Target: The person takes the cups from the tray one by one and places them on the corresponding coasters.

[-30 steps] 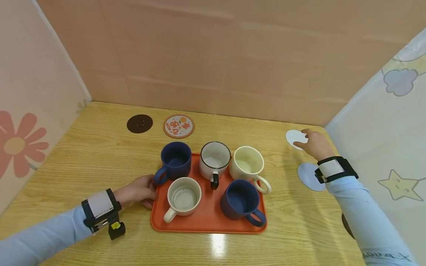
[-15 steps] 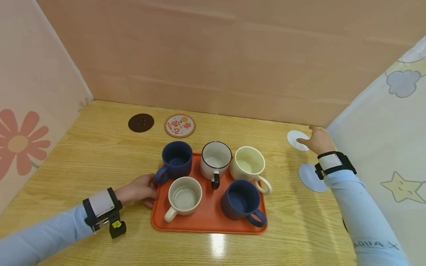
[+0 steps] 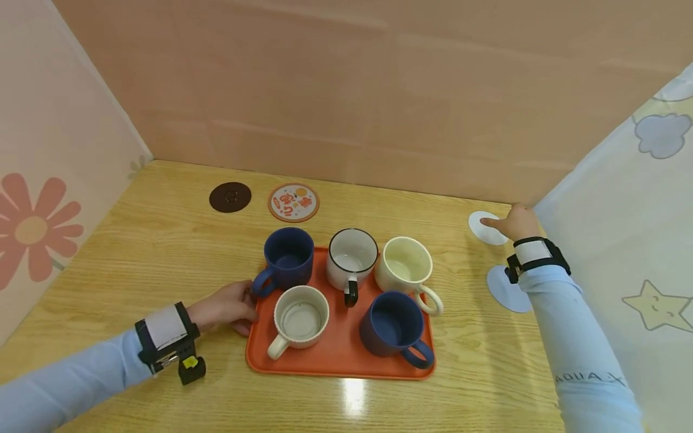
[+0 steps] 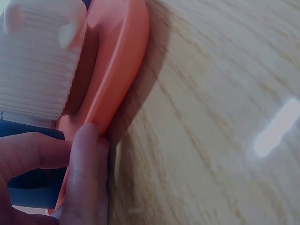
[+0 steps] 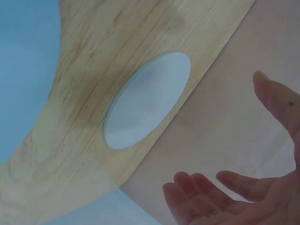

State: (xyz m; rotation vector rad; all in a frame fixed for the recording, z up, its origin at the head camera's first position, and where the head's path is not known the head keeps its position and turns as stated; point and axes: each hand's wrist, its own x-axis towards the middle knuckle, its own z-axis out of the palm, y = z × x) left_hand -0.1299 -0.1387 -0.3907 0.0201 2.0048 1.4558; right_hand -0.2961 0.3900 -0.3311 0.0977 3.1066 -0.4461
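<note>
My left hand grips the left rim of the orange tray. Up close, its fingers lie along the rim beside a navy mug's handle. On the tray stand several mugs: a navy mug at back left, a white mug with a black rim, a cream mug, a ribbed off-white mug and another navy mug. Far right, my right hand hovers by a white round coaster. Its fingers are spread, apart from the coaster and holding nothing.
A pale blue coaster lies in front of the white one. At the back left are a dark brown coaster and a printed orange-rimmed coaster. A paper-covered wall closes the table's back, with patterned sheets at both sides.
My right hand has moved from over the white coaster towards its right and back side, uncovering more of it. My left hand, the tray and the mugs have stayed in place.
</note>
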